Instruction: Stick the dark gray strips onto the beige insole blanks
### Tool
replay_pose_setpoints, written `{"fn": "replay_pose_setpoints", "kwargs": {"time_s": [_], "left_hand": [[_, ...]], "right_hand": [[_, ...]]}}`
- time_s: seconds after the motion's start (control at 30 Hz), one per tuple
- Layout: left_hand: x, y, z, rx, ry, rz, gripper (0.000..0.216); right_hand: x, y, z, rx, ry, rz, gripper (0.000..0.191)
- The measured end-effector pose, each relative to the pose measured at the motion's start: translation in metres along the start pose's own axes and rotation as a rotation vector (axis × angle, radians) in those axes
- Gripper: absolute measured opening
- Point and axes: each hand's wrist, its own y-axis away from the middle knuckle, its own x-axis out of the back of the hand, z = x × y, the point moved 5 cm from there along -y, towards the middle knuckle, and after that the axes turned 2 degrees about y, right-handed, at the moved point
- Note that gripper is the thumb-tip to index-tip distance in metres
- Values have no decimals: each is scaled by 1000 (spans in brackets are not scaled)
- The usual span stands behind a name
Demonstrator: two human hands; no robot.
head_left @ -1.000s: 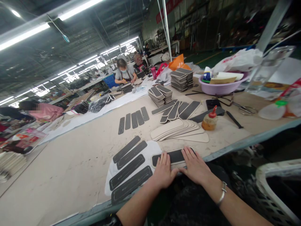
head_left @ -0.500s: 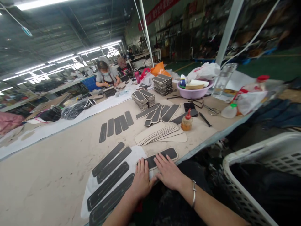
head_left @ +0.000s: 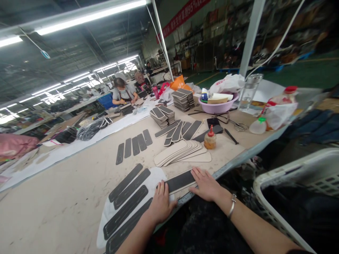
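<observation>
A dark strip with a pale border (head_left: 180, 181) lies flat near the table's front edge. My left hand (head_left: 161, 203) rests on its left end, fingers stretched out. Over the right end lies my right hand (head_left: 207, 184), its fingers flat and slightly spread, covering that end. To the left, several dark rounded strips (head_left: 131, 203) lie on a white sheet (head_left: 159, 173); my left forearm partly hides the nearest one. Just beyond my hands is a fanned pile of pale rounded pieces (head_left: 180, 152).
A glue bottle with a red tip (head_left: 210, 138) stands right of the pale pile. Behind are stacked bordered strips (head_left: 162, 115), a purple basin (head_left: 218, 107), scissors (head_left: 239, 125) and a black tool (head_left: 231, 136). A white basket (head_left: 293, 169) stands at right. A person (head_left: 123, 93) works farther back.
My right hand has slid to the right along the strip, towards its right end. My left hand stays at the left end. The camera view has shifted slightly.
</observation>
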Motion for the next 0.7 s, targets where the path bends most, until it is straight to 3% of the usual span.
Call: {"fn": "replay_pose_setpoints", "kwargs": {"time_s": [0.17,0.3,0.43,0.53,0.6,0.7], "left_hand": [[25,-12,-8,-1,22,31,52],[39,-28,-15,59,26,63,54],[42,-42,-22,93,116,-24,61],[49,-47,-27,47,211,-71,28],[60,-48,-30,8,253,-73,19],[89,-54,-31,-50,435,-25,25]], "right_hand": [[17,10,3,-94,-100,212,77],[33,31,1,-90,-161,421,56],[38,45,-9,7,-198,455,42],[40,49,-12,51,-222,474,38],[41,50,-12,60,-226,476,38],[39,49,-10,59,-218,469,38]]}}
